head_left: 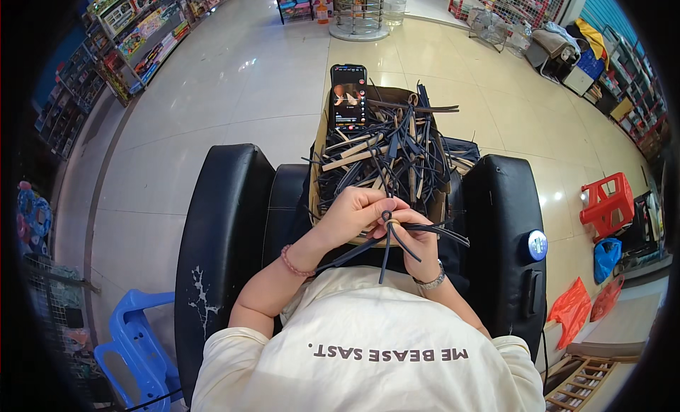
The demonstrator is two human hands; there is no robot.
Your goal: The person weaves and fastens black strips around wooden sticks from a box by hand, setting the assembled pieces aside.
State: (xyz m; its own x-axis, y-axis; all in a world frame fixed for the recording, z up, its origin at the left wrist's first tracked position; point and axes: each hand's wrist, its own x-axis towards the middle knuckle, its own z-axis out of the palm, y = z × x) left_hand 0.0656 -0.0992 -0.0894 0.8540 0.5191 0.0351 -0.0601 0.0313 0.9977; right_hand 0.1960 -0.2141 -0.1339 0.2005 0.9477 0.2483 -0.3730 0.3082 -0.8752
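Observation:
My left hand (pixel 354 212) and my right hand (pixel 414 236) meet over my lap, their fingers closed around the same black strips (pixel 443 233). The strips are thin and flat like leather or rubber straps, and their loose ends fan out to the right and toward me. Where they cross, a tan band (pixel 392 224) shows beside my fingertips, with a small black loop above it. Just beyond my hands, a cardboard box (pixel 320 139) holds a tangled heap of black and tan strips (pixel 386 153). Some fingertips are hidden behind the strips.
A lit phone (pixel 348 97) leans on the box's far left. Black armrests (pixel 219 221) flank me, and a round blue-white lid (pixel 536 245) lies on the right one. A blue plastic stool (pixel 138 341) and a red stool (pixel 608 203) stand on the tiled floor.

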